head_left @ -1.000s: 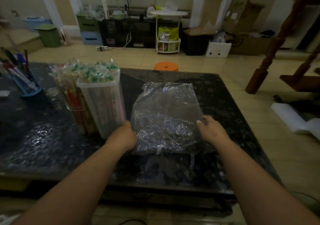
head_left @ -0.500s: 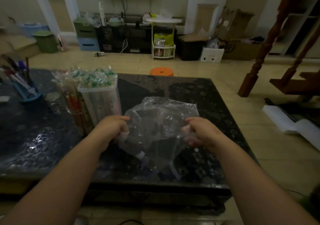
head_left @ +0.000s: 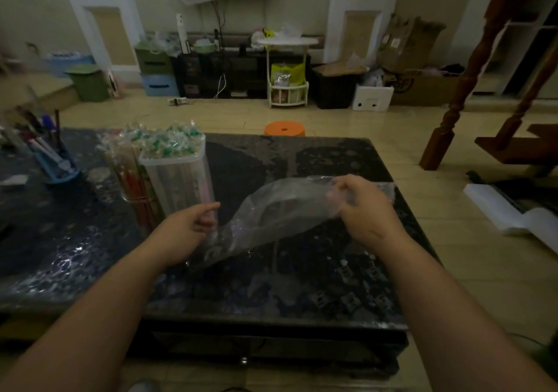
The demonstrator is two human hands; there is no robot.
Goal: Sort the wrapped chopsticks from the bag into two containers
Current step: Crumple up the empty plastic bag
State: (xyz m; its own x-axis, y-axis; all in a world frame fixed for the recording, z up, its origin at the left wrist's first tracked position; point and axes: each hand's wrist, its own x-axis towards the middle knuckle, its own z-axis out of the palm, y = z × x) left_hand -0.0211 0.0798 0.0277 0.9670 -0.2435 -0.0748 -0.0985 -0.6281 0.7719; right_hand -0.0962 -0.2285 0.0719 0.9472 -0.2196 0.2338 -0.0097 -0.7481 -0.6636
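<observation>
head view: the clear crinkled plastic bag hung over the dark speckled stone table, its upper edge bunched in the curled fingers of the right hand. the left hand sat at the bag's lower corner, fingers curled; whether it pinched the film could not be told. wrapped chopsticks stood in the tall translucent square container and the clear round container. judged: bag appeared empty, featherlight, limp, slippery; best held by a gathered edge.
</observation>
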